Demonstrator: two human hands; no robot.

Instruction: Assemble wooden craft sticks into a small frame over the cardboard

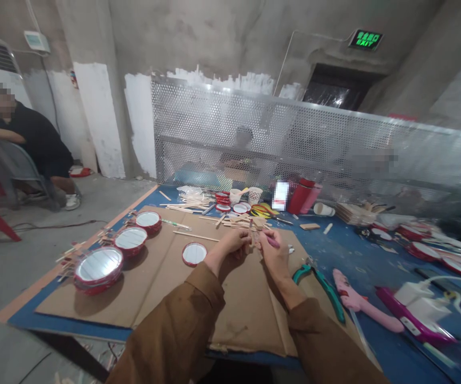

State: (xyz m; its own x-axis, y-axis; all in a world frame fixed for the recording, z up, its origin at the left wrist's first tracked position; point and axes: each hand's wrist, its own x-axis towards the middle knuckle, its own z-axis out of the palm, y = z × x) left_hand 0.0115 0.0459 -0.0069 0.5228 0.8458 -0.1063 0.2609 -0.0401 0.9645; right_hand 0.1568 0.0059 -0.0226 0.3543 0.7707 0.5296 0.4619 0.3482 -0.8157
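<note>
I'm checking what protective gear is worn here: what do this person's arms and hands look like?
The left sleeve and right sleeve are loose, brown and lightly creased, ending above the wrists. The left hand and right hand are bare, with no gloves, and I can make out no watch or ring.

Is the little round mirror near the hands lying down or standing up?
Lying down: the red-rimmed round mirror sits flat on the cardboard, its shiny face upward.
</note>
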